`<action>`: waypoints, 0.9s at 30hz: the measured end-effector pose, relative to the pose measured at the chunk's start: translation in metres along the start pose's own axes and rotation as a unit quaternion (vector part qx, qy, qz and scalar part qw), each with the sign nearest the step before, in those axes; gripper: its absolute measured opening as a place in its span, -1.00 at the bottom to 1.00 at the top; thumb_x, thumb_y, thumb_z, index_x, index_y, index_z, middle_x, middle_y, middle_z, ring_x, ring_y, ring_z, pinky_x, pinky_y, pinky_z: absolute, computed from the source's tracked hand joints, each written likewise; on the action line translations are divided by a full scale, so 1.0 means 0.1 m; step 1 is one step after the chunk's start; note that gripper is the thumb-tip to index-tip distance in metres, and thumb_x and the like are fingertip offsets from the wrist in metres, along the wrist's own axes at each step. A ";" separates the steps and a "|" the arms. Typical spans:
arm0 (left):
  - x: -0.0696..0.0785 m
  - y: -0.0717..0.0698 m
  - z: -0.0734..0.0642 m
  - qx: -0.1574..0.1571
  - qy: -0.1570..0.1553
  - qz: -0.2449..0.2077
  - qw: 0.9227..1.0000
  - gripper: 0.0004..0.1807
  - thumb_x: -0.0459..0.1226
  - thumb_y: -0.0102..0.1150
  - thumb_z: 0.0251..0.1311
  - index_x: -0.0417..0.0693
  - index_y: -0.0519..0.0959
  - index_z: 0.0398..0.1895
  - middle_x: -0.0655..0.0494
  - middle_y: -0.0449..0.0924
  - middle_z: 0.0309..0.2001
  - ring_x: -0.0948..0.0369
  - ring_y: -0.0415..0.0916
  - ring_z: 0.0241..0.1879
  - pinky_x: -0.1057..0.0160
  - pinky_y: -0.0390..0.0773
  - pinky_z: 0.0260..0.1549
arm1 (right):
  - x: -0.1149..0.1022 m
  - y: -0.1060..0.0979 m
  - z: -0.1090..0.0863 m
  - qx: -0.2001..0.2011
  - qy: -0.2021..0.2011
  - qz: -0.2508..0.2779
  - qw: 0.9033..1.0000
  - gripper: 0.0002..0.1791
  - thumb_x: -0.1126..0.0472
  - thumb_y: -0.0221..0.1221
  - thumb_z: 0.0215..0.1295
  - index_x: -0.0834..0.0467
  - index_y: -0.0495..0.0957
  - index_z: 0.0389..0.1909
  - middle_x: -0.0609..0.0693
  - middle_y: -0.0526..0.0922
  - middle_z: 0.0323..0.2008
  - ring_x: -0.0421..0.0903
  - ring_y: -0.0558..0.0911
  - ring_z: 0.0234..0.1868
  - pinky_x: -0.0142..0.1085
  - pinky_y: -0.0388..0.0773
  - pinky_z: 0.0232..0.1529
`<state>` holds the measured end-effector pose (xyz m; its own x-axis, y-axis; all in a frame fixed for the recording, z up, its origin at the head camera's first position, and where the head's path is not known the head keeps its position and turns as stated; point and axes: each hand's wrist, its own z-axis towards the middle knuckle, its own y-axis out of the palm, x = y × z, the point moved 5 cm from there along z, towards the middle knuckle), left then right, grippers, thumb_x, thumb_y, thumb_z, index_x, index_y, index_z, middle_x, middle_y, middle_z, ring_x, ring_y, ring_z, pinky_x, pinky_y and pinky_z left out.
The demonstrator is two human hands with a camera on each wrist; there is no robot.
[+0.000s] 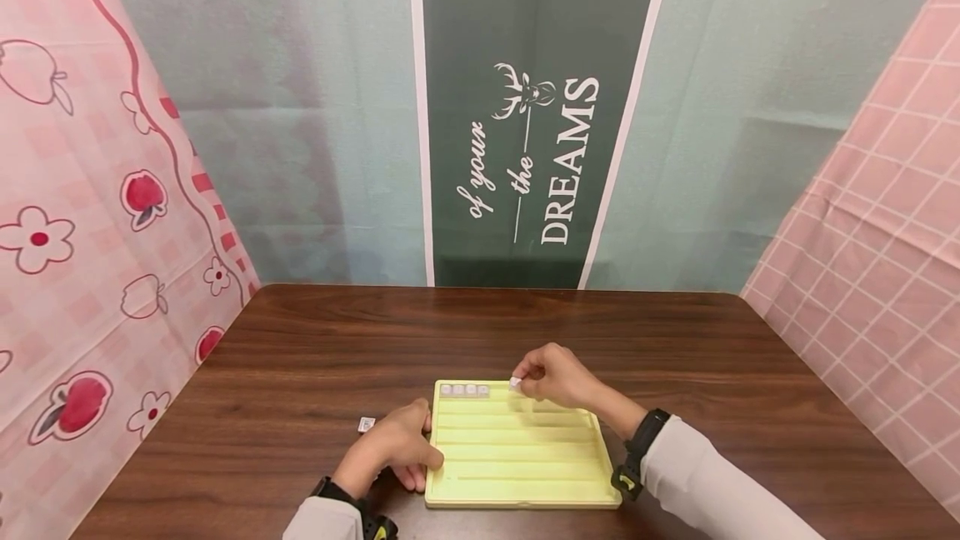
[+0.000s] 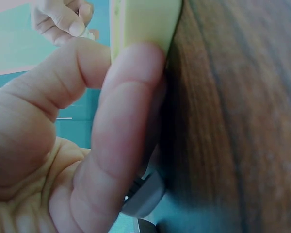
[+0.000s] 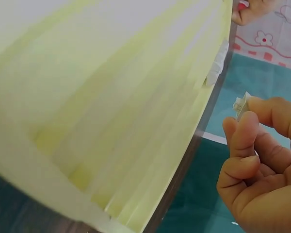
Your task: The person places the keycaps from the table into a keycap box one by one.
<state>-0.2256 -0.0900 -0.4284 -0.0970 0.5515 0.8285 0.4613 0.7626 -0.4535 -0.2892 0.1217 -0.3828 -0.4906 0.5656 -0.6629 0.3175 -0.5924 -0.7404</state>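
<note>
A shallow pale-yellow tray (image 1: 525,467) with parallel ridged rows lies on the wooden table. My left hand (image 1: 401,442) grips its left side, thumb over the rim and fingers against the outer wall. Several white keycaps (image 1: 465,391) sit side by side at the left end of the tray's far row. Over the far edge, right of that group, my right hand (image 1: 558,375) pinches one white keycap (image 3: 241,104) between thumb and fingertips, its hollow underside and stem showing in the right wrist view. Another keycap (image 1: 367,424) lies on the table left of my left hand.
Dark brown wooden table (image 1: 300,357) runs under everything. A greyish block-like piece (image 2: 144,195) shows beyond the left fingers in the left wrist view. Cloth hangs behind the table, with a pink patterned curtain (image 1: 67,290) at left and a pink checked one (image 1: 885,273) at right.
</note>
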 end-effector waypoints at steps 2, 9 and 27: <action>0.00 0.00 0.00 0.000 -0.001 0.001 1.000 -0.61 -0.51 0.19 -0.31 -0.24 0.22 -0.39 -0.05 0.46 -0.81 0.19 0.44 -0.84 0.33 0.52 -0.89 | 0.00 0.01 0.02 -0.001 0.000 0.002 1.000 -0.94 0.38 0.21 0.04 0.19 0.62 -0.44 -0.08 0.60 -0.58 -0.24 0.46 -0.64 -0.38 0.45 -0.61; 0.01 0.00 0.01 -0.002 0.002 -0.003 1.000 -0.62 -0.51 0.18 -0.30 -0.25 0.23 -0.39 -0.03 0.46 -0.83 0.20 0.43 -0.85 0.34 0.51 -0.91 | 0.00 0.09 0.09 -0.012 0.013 0.007 1.000 -0.95 0.39 0.21 0.03 0.23 0.61 -0.44 -0.06 0.58 -0.60 -0.23 0.44 -0.66 -0.38 0.41 -0.62; 0.00 0.00 0.01 0.003 0.000 0.000 1.000 -0.62 -0.51 0.19 -0.31 -0.25 0.23 -0.40 -0.06 0.46 -0.82 0.19 0.44 -0.84 0.34 0.52 -0.89 | 0.04 0.20 0.19 -0.023 0.012 -0.017 1.000 -0.93 0.40 0.26 -0.06 0.17 0.60 -0.56 -0.12 0.56 -0.67 -0.25 0.46 -0.71 -0.39 0.50 -0.63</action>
<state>-0.2261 -0.0896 -0.4287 -0.0967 0.5516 0.8285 0.4558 0.7645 -0.4558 -0.3004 0.1009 -0.3977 -0.4826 0.5985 -0.6395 0.3376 -0.5466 -0.7663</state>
